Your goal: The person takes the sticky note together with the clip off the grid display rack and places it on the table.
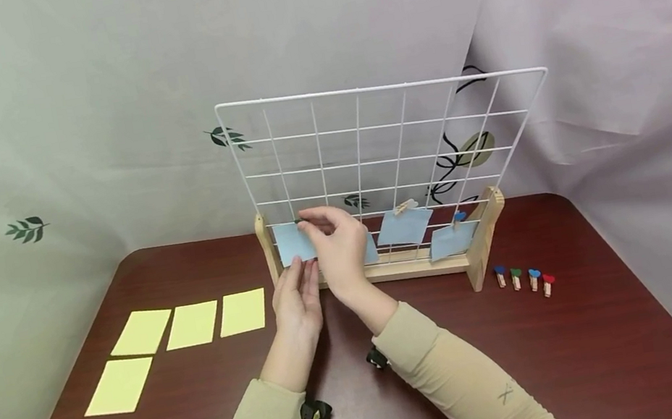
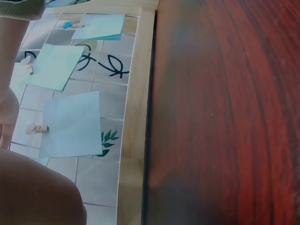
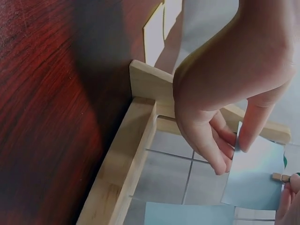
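At the white wire grid's left end, a blue note (image 1: pixel 294 244) lies against the lower wires. My left hand (image 1: pixel 298 303) pinches its lower edge, thumb in front, as the right wrist view shows. My right hand (image 1: pixel 342 249) pinches a small wooden clip (image 3: pixel 280 177) with a green top at the note's upper edge; its fingers (image 3: pixel 294 183) show only partly there. Further right hang more blue notes: one (image 2: pixel 72 124) with a pale clip (image 2: pixel 36 128), one (image 1: pixel 405 226) with a white heart clip (image 1: pixel 405 206), and one (image 1: pixel 452 240) with a blue heart clip (image 1: pixel 459 217).
A wooden stand (image 1: pixel 418 268) holds the grid (image 1: pixel 389 125) on the dark red table (image 1: pixel 466 365). Several yellow notes (image 1: pixel 192 325) lie at the left. Several heart clips stand in a row at the right, among them a red one (image 1: pixel 549 284). A patterned cloth hangs behind.
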A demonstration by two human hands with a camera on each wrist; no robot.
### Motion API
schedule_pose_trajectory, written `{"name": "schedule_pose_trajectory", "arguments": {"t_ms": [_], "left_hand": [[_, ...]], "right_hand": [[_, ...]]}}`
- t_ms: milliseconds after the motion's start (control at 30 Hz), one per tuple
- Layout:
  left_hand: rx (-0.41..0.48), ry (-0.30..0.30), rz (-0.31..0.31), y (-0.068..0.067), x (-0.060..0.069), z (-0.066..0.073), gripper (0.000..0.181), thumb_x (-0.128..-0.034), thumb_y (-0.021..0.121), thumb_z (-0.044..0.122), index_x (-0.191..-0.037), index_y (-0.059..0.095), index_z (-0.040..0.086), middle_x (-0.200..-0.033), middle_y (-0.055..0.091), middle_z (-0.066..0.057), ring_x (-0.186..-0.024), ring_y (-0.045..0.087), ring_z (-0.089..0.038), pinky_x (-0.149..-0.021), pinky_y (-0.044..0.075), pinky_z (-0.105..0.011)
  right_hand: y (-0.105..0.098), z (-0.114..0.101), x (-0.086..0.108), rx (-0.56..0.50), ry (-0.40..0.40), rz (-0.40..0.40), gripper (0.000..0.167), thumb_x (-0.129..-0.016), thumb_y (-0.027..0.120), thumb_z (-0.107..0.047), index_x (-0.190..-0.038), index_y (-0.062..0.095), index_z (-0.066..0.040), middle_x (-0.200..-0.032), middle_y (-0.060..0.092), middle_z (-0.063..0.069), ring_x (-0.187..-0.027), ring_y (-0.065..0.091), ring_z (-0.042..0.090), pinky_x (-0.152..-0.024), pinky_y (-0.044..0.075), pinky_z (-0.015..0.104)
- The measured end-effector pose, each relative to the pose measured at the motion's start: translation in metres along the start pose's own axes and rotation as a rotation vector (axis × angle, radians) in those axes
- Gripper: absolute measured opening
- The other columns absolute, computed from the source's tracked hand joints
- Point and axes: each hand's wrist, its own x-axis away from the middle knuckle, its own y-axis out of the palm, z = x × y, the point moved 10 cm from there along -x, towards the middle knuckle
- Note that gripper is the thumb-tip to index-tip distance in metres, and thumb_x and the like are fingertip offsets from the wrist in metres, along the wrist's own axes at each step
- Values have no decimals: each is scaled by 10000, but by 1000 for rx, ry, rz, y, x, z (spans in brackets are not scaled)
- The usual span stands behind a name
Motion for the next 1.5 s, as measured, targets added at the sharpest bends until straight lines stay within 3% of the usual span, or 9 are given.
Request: {"name": "schedule_pose_trajectory", "arguments": {"t_ms": [400, 600, 800, 1033, 1233, 1500], "left_hand": [[-32, 46, 27, -2, 3, 0, 224, -1065, 617, 51, -842, 639, 66, -931, 600, -49, -894, 669, -114, -960, 627, -211], [-42, 75, 57, -5, 7, 2, 227, -1047, 653, 50, -822, 657, 76, -988, 598, -40, -901, 664, -114, -976, 625, -222], [-46, 68, 48, -7, 10, 3, 129, -1049, 650, 54, -922, 663, 72, -1015, 602, -36, -905, 664, -107, -1013, 612, -235], [-76, 43, 19, -9, 20, 6, 85, -1063, 624, 58, -980, 626, 75, -1052, 578, -38, -947, 646, -102, -1003, 611, -217], [-94, 20, -17, -12, 29, 10, 25, -1075, 598, 54, -1072, 620, 67, -1064, 579, -37, -990, 635, -104, -1019, 602, -212], [-118, -13, -26, -21, 39, 15, 68, -1089, 569, 58, -1154, 560, 40, -1093, 572, -39, -990, 653, -91, -1043, 590, -215]], "right_hand": [[-9, -3, -2, -28, -11, 54, 93, -888, 843, -8, -979, 842, -27, -965, 822, 122, -834, 799, 267, -721, 584, 143], [-12, -3, -4, -65, -6, 77, 97, -886, 853, -26, -983, 843, -31, -975, 823, 134, -829, 795, 282, -736, 597, 146], [-14, 5, -2, -147, 87, 83, 136, -897, 839, -15, -1031, 826, -3, -1019, 817, 172, -875, 797, 312, -793, 632, 176], [-12, 19, 7, -294, 249, 78, 160, -903, 825, 7, -1054, 795, 49, -1026, 806, 173, -840, 736, 65, -811, 626, 180], [-9, 32, 16, -469, 381, 87, 220, -905, 806, 34, -1088, 746, 140, -923, 780, 49, -817, 718, 42, -791, 627, 182], [-12, 32, 22, -523, 422, 76, 237, -927, 779, 38, -1129, 730, 151, -865, 763, -69, -809, 735, 48, -829, 654, 225]]}}
